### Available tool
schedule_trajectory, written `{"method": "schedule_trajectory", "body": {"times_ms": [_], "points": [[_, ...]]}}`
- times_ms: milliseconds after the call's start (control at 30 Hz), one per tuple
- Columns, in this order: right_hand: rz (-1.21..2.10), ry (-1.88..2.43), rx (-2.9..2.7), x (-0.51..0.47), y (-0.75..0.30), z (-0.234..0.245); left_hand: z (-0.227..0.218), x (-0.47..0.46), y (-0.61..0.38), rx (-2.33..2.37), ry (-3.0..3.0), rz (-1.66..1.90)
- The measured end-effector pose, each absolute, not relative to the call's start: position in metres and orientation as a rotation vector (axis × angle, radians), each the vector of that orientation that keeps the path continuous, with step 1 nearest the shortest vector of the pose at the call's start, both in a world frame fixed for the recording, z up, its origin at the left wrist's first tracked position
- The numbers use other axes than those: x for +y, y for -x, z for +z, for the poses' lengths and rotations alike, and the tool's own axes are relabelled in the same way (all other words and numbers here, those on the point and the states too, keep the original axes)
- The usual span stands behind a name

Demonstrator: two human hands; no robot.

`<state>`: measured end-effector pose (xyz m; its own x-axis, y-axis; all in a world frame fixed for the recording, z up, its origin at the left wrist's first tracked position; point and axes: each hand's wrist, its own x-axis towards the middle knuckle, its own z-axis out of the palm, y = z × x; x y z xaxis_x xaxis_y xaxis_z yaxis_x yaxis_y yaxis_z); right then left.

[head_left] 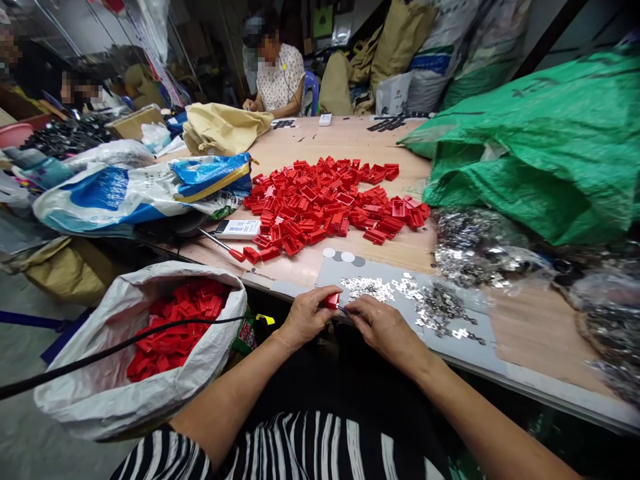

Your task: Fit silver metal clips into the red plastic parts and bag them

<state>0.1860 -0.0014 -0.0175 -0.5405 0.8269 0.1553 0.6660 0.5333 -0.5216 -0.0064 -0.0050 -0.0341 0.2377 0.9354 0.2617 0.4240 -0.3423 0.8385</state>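
My left hand (pixel 311 313) pinches a small red plastic housing (pixel 332 301) at the table's front edge. Close against it, my right hand (pixel 379 325) has thumb and fingers pressed together, with something thin and dark at the fingertips that is too small to name. Small flat metal pieces (pixel 367 288) lie loose on a grey mat (pixel 333 270) just past my hands, with darker metal pieces (pixel 443 308) to their right. Beyond them, a large heap of red plastic housings (pixel 320 207) spreads over the table.
A white sack (pixel 210 373) of red housings stands at my left, a black cable (pixel 100 357) crossing it. A screwdriver (pixel 225 247) and small white box (pixel 237 229) lie by the heap. Green sacking (pixel 540 147) and plastic bags of metal parts (pixel 480 247) sit right. A person (pixel 280 73) sits opposite.
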Motion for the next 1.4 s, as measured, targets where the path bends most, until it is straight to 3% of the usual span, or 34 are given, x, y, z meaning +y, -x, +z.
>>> {"method": "schedule_trajectory", "body": {"times_ms": [267,500,1400], "points": [[0.585,1.292,-2.324,-0.003,-0.172,-0.02,-0.04,-0.006,0.006,1.266,-1.839,1.064],[0.79,1.239,-2.213,0.003,-0.18,-0.012,-0.042,-0.005,0.008,1.24,-1.83,1.057],[0.689,1.315,-2.283,-0.003,-0.182,-0.015,-0.044,-0.007,0.008,1.23,-1.813,1.063]]}}
